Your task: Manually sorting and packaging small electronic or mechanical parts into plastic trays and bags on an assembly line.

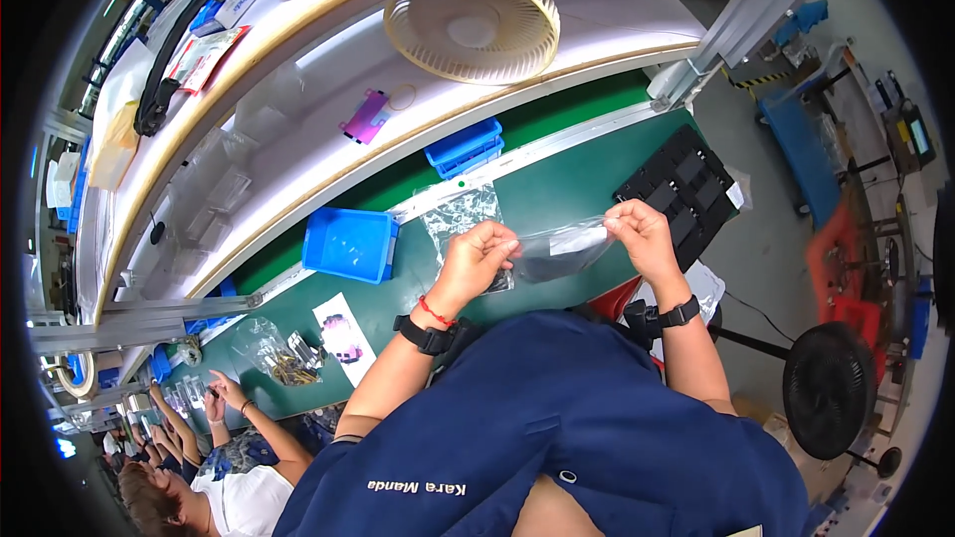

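A clear plastic bag with a white label is stretched between my two hands above the green bench. My left hand pinches its left edge, thumb against fingers. At its upper right corner, my right hand grips it the same way. Behind my left hand a second clear bag lies on the bench, partly hidden by that hand. Just beyond my right hand rests a black tray with raised blocks.
Left of my hands stands a blue bin; a smaller blue bin sits farther back. A shelf above carries a cream fan grille. At left lie a printed sheet and a bag of small parts, near a co-worker's hands.
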`<move>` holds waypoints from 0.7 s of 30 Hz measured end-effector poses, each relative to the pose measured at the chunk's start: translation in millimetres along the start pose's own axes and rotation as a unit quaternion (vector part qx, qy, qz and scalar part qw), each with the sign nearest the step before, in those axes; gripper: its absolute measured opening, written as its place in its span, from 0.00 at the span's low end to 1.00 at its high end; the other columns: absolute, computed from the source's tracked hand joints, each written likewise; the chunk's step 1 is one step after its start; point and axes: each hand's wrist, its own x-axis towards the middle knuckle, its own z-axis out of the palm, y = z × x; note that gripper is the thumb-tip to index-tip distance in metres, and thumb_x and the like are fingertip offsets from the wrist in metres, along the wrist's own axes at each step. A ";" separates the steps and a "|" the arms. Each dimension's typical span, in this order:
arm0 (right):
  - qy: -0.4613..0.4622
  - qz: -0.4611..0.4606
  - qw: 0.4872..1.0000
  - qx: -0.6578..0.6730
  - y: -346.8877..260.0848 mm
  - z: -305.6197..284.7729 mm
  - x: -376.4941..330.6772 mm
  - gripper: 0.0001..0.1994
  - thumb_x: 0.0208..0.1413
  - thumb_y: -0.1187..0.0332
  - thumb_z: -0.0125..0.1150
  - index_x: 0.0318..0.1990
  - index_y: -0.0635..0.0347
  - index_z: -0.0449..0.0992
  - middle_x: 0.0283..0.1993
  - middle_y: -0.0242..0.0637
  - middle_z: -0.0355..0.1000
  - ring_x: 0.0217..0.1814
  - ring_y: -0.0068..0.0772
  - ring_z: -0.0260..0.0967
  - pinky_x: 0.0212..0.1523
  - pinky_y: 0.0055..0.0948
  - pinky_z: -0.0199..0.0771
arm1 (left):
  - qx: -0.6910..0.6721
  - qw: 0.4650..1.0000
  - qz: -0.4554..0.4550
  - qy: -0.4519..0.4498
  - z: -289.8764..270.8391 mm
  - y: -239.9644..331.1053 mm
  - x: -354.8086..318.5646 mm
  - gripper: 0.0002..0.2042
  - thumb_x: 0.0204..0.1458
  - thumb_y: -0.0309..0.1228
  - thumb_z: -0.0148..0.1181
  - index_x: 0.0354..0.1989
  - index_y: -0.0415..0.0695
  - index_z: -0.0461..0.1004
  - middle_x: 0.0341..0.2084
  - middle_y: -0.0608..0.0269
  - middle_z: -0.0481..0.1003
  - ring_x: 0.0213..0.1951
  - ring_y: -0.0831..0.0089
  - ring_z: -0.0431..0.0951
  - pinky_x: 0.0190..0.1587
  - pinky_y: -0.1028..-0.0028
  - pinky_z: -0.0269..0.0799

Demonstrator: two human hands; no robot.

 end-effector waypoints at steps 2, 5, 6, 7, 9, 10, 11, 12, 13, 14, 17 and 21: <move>-0.007 -0.003 1.000 0.006 1.0 -3.2 -1.5 0.02 0.56 0.77 0.58 0.36 0.64 0.73 0.27 0.30 0.72 0.29 0.18 0.68 0.34 0.20 0.69 | 0.005 1.000 0.006 0.014 2.6 3.2 -1.3 0.01 0.55 0.22 0.56 0.34 0.38 0.72 0.28 0.63 0.78 0.32 0.79 0.78 0.33 0.80 0.76; -0.013 -0.006 1.000 0.010 1.0 -5.8 -3.6 0.01 0.56 0.77 0.58 0.35 0.64 0.73 0.27 0.30 0.71 0.30 0.18 0.68 0.34 0.20 0.69 | 0.056 0.998 0.019 0.004 1.4 2.7 -1.6 0.02 0.56 0.23 0.56 0.35 0.39 0.72 0.29 0.64 0.78 0.34 0.79 0.78 0.32 0.80 0.75; -0.015 -0.007 1.000 0.011 0.3 -6.4 -4.1 0.01 0.56 0.77 0.57 0.35 0.64 0.73 0.27 0.30 0.71 0.30 0.18 0.68 0.34 0.20 0.69 | 0.057 0.998 0.019 0.003 1.6 2.5 -1.8 0.02 0.56 0.23 0.56 0.35 0.39 0.72 0.29 0.64 0.78 0.34 0.79 0.78 0.32 0.80 0.75; -0.017 -0.007 1.000 0.011 -0.1 -6.9 -4.8 0.01 0.56 0.77 0.57 0.35 0.64 0.72 0.27 0.30 0.71 0.30 0.18 0.68 0.34 0.20 0.69 | 0.070 0.997 0.040 0.002 2.0 2.4 -2.0 0.02 0.56 0.23 0.57 0.34 0.39 0.73 0.28 0.64 0.78 0.32 0.81 0.77 0.32 0.81 0.74; -0.015 -0.009 1.000 0.013 0.4 -7.8 -6.4 0.01 0.56 0.77 0.57 0.35 0.64 0.72 0.27 0.30 0.71 0.30 0.18 0.68 0.34 0.20 0.69 | 0.084 0.995 0.062 -0.001 3.2 2.6 -2.5 0.02 0.55 0.24 0.57 0.34 0.39 0.73 0.28 0.65 0.78 0.31 0.82 0.76 0.31 0.82 0.73; -0.013 -0.010 1.000 0.013 0.8 -8.1 -7.0 0.01 0.56 0.77 0.57 0.35 0.64 0.72 0.27 0.30 0.71 0.30 0.18 0.68 0.35 0.20 0.69 | 0.080 0.995 0.061 0.004 4.1 2.8 -2.8 0.02 0.55 0.23 0.58 0.33 0.39 0.74 0.27 0.65 0.78 0.30 0.83 0.76 0.30 0.82 0.72; -0.012 -0.010 1.000 0.014 1.0 -8.2 -7.6 0.01 0.56 0.77 0.57 0.35 0.64 0.72 0.27 0.30 0.71 0.30 0.18 0.68 0.35 0.20 0.69 | 0.077 0.995 0.060 0.008 4.5 3.1 -3.0 0.02 0.54 0.23 0.59 0.32 0.38 0.74 0.27 0.65 0.78 0.28 0.84 0.75 0.29 0.83 0.71; -0.013 -0.010 1.000 0.014 1.0 -8.5 -8.4 0.01 0.56 0.77 0.57 0.35 0.64 0.72 0.27 0.30 0.71 0.30 0.18 0.68 0.35 0.20 0.69 | 0.078 0.995 0.060 0.007 4.3 5.0 -2.9 0.02 0.54 0.23 0.59 0.32 0.38 0.74 0.27 0.65 0.78 0.28 0.84 0.75 0.29 0.83 0.71; -0.014 -0.011 1.000 0.014 1.1 -8.7 -9.0 0.01 0.56 0.77 0.57 0.35 0.64 0.72 0.28 0.30 0.71 0.30 0.18 0.68 0.35 0.20 0.69 | 0.093 0.994 0.056 0.007 3.5 8.3 -2.7 0.02 0.53 0.23 0.60 0.32 0.38 0.75 0.25 0.66 0.77 0.28 0.84 0.75 0.30 0.82 0.71; -0.012 -0.011 1.000 0.015 1.9 -9.3 -8.8 0.01 0.56 0.77 0.57 0.35 0.64 0.72 0.28 0.30 0.71 0.30 0.18 0.68 0.35 0.20 0.69 | 0.108 0.993 0.052 0.007 3.2 11.2 -2.2 0.02 0.51 0.22 0.61 0.32 0.37 0.76 0.24 0.66 0.77 0.27 0.83 0.75 0.30 0.81 0.71; -0.016 -0.021 1.000 0.010 2.3 -10.2 -8.2 0.01 0.56 0.77 0.57 0.35 0.64 0.72 0.29 0.30 0.72 0.31 0.18 0.69 0.35 0.20 0.69 | 0.184 0.979 0.088 0.005 4.2 16.9 0.5 0.04 0.48 0.24 0.64 0.30 0.37 0.77 0.20 0.66 0.74 0.21 0.84 0.71 0.25 0.81 0.68; -0.021 -0.017 1.000 0.013 0.0 -9.5 -7.8 0.01 0.57 0.76 0.57 0.35 0.64 0.72 0.29 0.30 0.72 0.31 0.18 0.68 0.36 0.20 0.69 | 0.215 0.974 0.074 -0.011 4.3 18.7 2.9 0.04 0.50 0.25 0.64 0.30 0.37 0.78 0.23 0.66 0.76 0.24 0.85 0.73 0.27 0.82 0.69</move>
